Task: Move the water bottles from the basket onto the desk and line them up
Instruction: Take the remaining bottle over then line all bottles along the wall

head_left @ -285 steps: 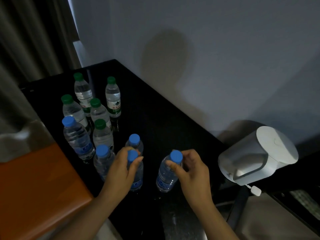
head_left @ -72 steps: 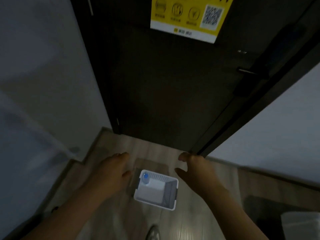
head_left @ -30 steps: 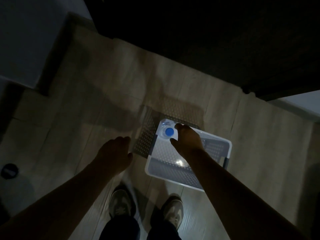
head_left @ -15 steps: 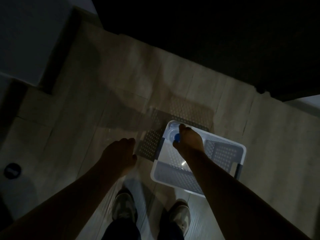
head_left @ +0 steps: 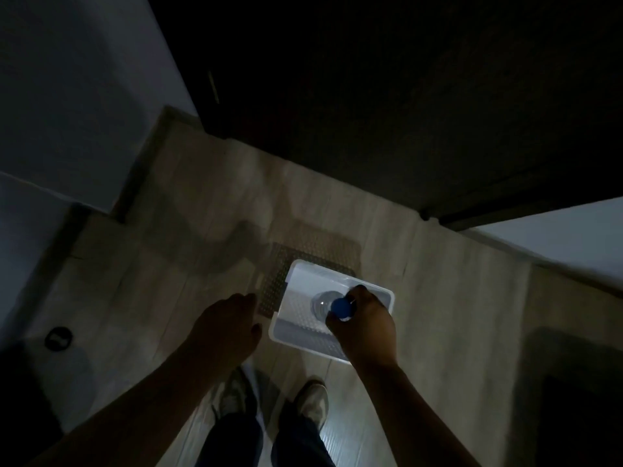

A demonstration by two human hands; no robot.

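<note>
One pale wooden floor (head_left: 202,247) fills most of the view, with one dark door (head_left: 387,112) closing it off at the far side. One white perforated basket (head_left: 281,310) sits on the floor just ahead of the person's two shoes (head_left: 313,402). Two hands show. The left hand (head_left: 226,326) hangs over the floor just beside the basket's left wall, fingers loosely bent and grasping nothing. The right hand (head_left: 365,326) is over the basket, fingertips pinched around the neck of the one water bottle (head_left: 322,301), just under its single blue cap (head_left: 341,307). Half a second earlier that hand reached low into the basket's far left corner, where the bottle stood. Now bottle and hand are over the basket's right half and nearer the camera, and the left hand has hardly shifted. Whether the bottle's base still touches the basket floor cannot be told. The basket holds nothing else that can be seen, only this bottle upright within its rim.
</note>
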